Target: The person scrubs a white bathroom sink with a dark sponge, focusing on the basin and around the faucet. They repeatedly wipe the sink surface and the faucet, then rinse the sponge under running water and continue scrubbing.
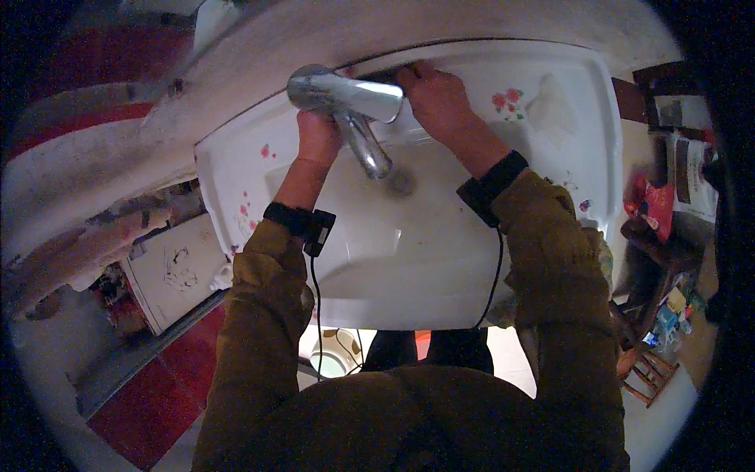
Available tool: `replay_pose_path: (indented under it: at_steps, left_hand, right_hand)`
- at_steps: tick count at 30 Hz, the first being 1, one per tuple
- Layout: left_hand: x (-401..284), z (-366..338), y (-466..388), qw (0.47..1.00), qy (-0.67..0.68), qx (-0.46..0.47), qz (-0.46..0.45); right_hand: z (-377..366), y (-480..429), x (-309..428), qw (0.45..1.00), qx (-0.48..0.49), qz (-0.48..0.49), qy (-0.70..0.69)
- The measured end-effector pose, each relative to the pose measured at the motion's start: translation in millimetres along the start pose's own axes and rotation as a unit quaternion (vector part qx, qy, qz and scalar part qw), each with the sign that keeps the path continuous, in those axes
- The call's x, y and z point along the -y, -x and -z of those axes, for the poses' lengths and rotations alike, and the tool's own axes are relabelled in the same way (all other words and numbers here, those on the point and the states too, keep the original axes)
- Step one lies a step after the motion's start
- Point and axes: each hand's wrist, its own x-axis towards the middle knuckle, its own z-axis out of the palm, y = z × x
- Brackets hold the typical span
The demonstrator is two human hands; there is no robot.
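A white ceramic washbasin with printed red flowers lies before me. The chrome single-lever faucet rises at its back edge, its spout pointing down over the bowl. My left hand is at the faucet's base, and the faucet hides its fingers. To the right of the faucet, my right hand has its fingers curled at the basin's back ledge. A dark strip lies between those fingertips and the faucet; whether it is a cloth or shadow is unclear. Both wrists wear black straps with cables.
Left of the basin stands a white panel with dark line drawings, above red tiles. Below the front rim is a bucket. A small wooden stool and a red bag are at the right.
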Motion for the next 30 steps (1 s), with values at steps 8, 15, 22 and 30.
replay_pose_path:
  at_steps: [8, 15, 22, 30]
  left_hand:
    - [-10.3, 28.1, 13.4, 0.978, -0.195, 0.056, -0.040]
    - [-13.8, 10.5, 1.2, 0.982, -0.182, 0.056, -0.009]
    - [-11.4, 18.6, 13.1, 0.966, -0.240, 0.092, -0.015]
    - [-13.0, 26.9, 10.6, 0.973, -0.223, 0.053, -0.004]
  right_hand:
    - [3.2, -8.1, 20.5, 0.969, 0.007, 0.019, -0.248]
    - [0.5, -9.4, 4.0, 0.993, 0.030, 0.039, -0.110]
    - [6.6, -5.8, 9.9, 0.987, 0.050, -0.022, -0.153]
    - [9.9, -8.1, 15.8, 0.987, -0.008, 0.028, -0.158]
